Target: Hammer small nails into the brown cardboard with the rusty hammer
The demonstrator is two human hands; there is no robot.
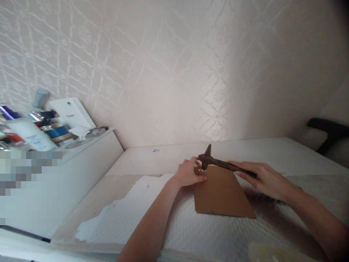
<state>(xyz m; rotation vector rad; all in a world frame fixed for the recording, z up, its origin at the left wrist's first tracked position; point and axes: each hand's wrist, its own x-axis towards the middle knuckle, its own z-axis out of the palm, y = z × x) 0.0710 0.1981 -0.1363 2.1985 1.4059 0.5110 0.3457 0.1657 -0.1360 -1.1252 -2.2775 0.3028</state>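
My right hand is wrapped round the handle of a hammer with a dark, worn-looking head. The head hangs just above the upper left part of a flat brown cardboard piece. At that corner rests my left hand, its thumb stretched onto the cardboard and its fingers spread away from it, close to the hammer head. Several small whitish spots show in a row on the cardboard beneath the head; they are too small to make out.
Underneath lies a white textured sheet with torn edges, on a pale surface. Small dark bits lie near the wall. To the left, a white cabinet carries bottles, jars and a white box. A black curved object stands right.
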